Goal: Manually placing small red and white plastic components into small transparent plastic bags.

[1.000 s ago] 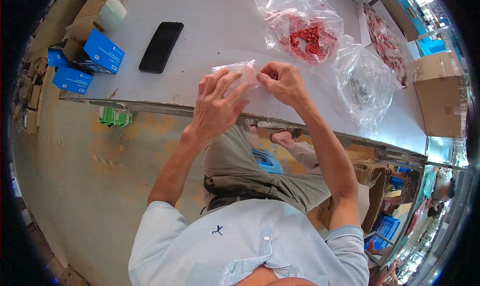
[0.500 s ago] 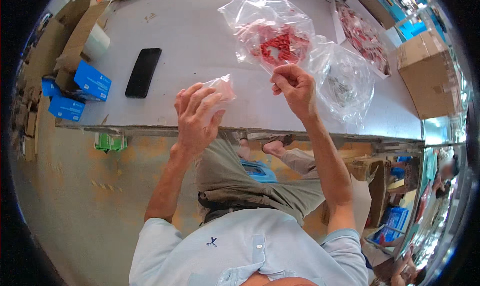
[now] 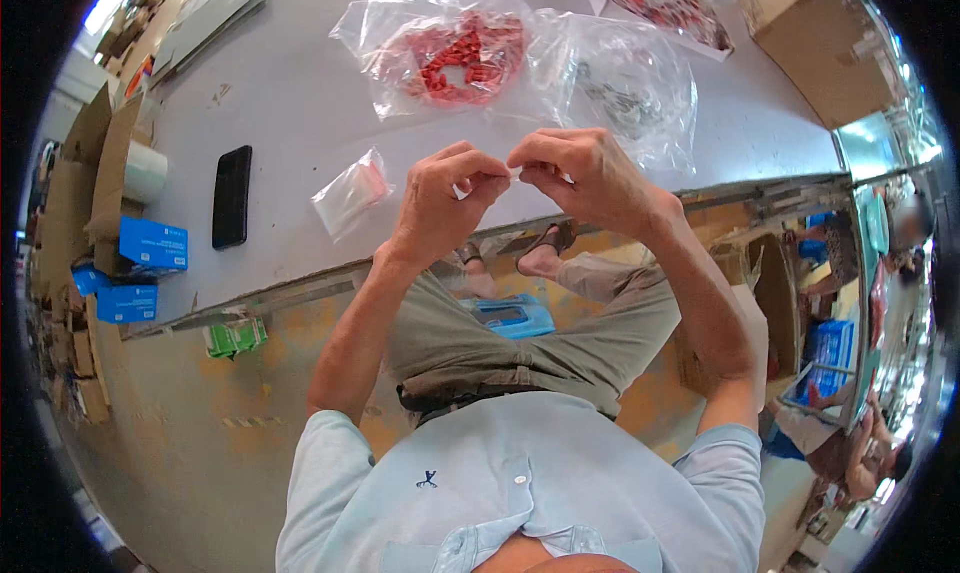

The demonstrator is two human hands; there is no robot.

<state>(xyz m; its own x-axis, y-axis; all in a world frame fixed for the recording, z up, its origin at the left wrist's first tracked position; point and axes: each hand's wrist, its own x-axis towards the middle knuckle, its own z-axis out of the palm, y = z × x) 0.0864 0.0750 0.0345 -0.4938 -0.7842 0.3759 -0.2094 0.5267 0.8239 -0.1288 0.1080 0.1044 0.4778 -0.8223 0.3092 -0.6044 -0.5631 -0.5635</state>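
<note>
My left hand [image 3: 445,198] and my right hand [image 3: 595,178] meet fingertip to fingertip above the table's near edge. Both are closed in a pinch. A tiny pale bit shows between the fingertips, too small to name. Just left of my left hand, a small clear plastic bag [image 3: 345,208] with something pinkish along one side lies on the table. Beyond the hands sits a large clear bag [image 3: 400,73] of small red pieces [image 3: 485,58]. Beside it, nearest my right hand, is a second clear bag [image 3: 635,98] with small greyish pieces.
A black phone [image 3: 231,195] lies on the table [image 3: 290,103] at left. Blue boxes [image 3: 152,245] and an open carton [image 3: 112,173] stand at the left edge. A shallow white box of red packets [image 3: 665,8] and a cardboard box [image 3: 820,48] are at the far right.
My left hand has let go of the small clear bag, now lying on the table, and moved right to meet my right hand. The whole view has shifted and turned.
</note>
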